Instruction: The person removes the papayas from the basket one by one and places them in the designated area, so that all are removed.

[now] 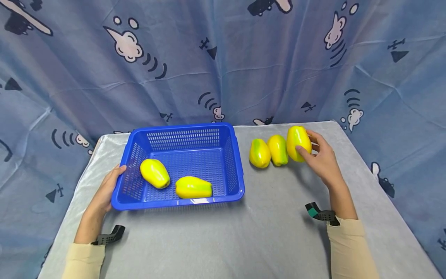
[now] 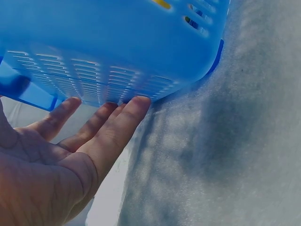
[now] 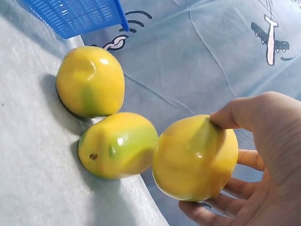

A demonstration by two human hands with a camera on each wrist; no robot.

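My right hand (image 1: 322, 159) grips a glossy yellow-green papaya (image 1: 297, 143), thumb on one side and fingers round the other. Two more papayas lie just left of it, one nearer (image 1: 278, 150) and one further left (image 1: 259, 153). In the right wrist view the held papaya (image 3: 195, 160) overlaps the edge of its neighbour (image 3: 120, 146). At the left end of a blue plastic basket (image 1: 181, 204), my left hand (image 1: 104, 192) holds the rim, its fingertips (image 2: 139, 103) against the slotted outer wall. Inside the basket lie two papayas, one at left (image 1: 155, 173) and one along the front (image 1: 193, 188).
A pale grey cloth covers the table (image 1: 223, 240). Behind and around it hangs a blue printed curtain (image 1: 223, 58), close to the table's back edge. Bare cloth lies in front of the basket and between the forearms.
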